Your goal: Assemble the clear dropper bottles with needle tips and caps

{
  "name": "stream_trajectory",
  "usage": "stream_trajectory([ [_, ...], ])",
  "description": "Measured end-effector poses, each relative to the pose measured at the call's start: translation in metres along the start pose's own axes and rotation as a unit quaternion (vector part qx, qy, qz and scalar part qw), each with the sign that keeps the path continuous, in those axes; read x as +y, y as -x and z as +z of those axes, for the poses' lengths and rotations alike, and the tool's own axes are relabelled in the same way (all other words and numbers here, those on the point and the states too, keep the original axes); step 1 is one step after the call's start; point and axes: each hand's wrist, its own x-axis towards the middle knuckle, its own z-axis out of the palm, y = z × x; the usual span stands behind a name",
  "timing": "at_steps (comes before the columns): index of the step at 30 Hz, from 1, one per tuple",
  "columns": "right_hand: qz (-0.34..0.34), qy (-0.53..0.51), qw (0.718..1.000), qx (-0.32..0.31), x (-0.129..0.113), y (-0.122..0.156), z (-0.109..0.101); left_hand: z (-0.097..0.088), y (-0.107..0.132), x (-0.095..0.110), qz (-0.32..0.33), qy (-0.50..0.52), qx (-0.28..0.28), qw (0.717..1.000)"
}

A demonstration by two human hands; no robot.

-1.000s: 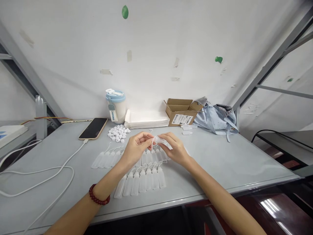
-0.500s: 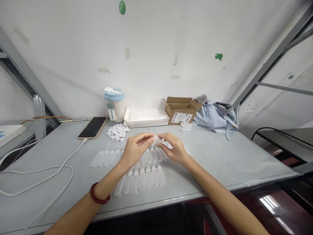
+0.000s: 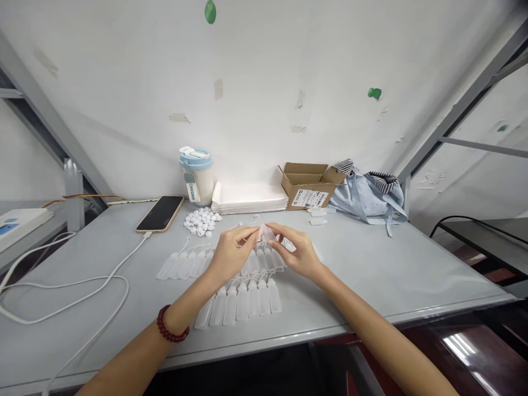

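Between my fingertips, above the middle of the table, is a small translucent plastic bottle [image 3: 269, 233]. My left hand [image 3: 231, 254] pinches its left end, and my right hand [image 3: 302, 256] grips the other end between thumb and fingers. Fingers hide part of it. Under and in front of my hands lie rows of similar bottles [image 3: 241, 303] with thin white cords or loops at their tops. Another row of bottles [image 3: 181, 265] is to the left, partly behind my left wrist. A heap of small white caps [image 3: 202, 221] lies beyond my left hand.
At the back stand a blue-lidded cup [image 3: 200, 179], a stack of white trays or envelopes [image 3: 251, 199], an open cardboard box [image 3: 309, 192] and a light-blue cloth bag [image 3: 363, 198]. A few loose bottles [image 3: 317, 222] lie before the box. A phone [image 3: 160, 214] with its cable [image 3: 124, 258] is at left.
The bottle between my fingers has turned a little and shows more of its body. Both hands stay close together over the rows. The whole view has shifted slightly.
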Motion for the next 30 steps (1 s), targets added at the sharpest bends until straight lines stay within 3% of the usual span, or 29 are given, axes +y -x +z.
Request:
stream_trajectory([
  [3, 0.044, -0.036, 0.998, -0.009, -0.001, -0.001, -0.001, 0.001, 0.0, 0.0, -0.024, 0.007, 0.009, 1.0],
  [6, 0.141, -0.133, 0.98, -0.034, -0.002, -0.003, -0.002, 0.003, 0.0, -0.002, -0.048, 0.027, 0.035, 0.998],
  [9, 0.22, -0.276, 0.933, -0.063, -0.002, -0.006, -0.004, 0.002, -0.001, -0.002, -0.038, 0.021, 0.032, 0.999],
  [13, 0.26, -0.419, 0.865, -0.09, 0.0, -0.009, -0.007, 0.0, -0.001, -0.002, -0.01, -0.006, 0.041, 0.999],
  [17, 0.286, -0.489, 0.818, -0.1, 0.002, -0.011, -0.009, 0.001, 0.001, -0.002, 0.086, -0.084, 0.08, 0.99],
  [20, 0.305, -0.503, 0.803, -0.097, 0.002, -0.012, -0.009, 0.003, 0.001, -0.004, 0.198, -0.172, 0.083, 0.961],
  [23, 0.317, -0.509, 0.793, -0.106, 0.002, -0.012, -0.01, 0.003, 0.001, -0.006, 0.267, -0.224, 0.059, 0.935],
  [30, 0.31, -0.504, 0.794, -0.138, 0.004, -0.012, -0.016, 0.002, 0.002, -0.007, 0.282, -0.249, 0.046, 0.926],
])
